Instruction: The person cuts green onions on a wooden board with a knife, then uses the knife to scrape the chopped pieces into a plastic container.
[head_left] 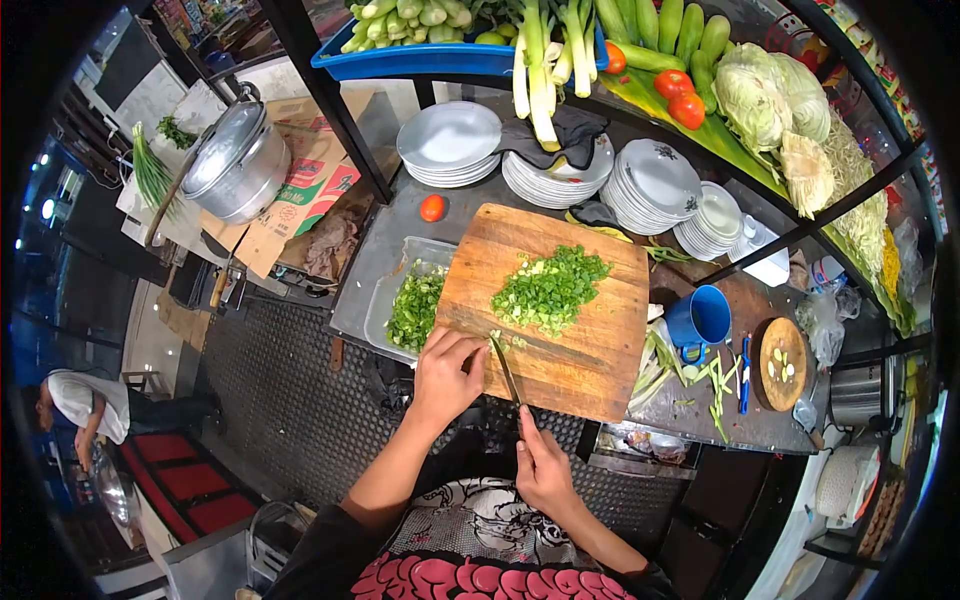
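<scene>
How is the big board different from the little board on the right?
The big board is four-sided; the little board is round. The big board is much larger than the little board. The big board holds chopped greens, while the little board holds a few pale slices. Both look like wood.

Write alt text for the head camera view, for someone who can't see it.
A person's right hand holds a knife over a wooden cutting board, with the left hand near its tip and a pile of chopped greens beyond. Around the board are a clear tray of more greens, stacked plates and a blue mug.
</scene>
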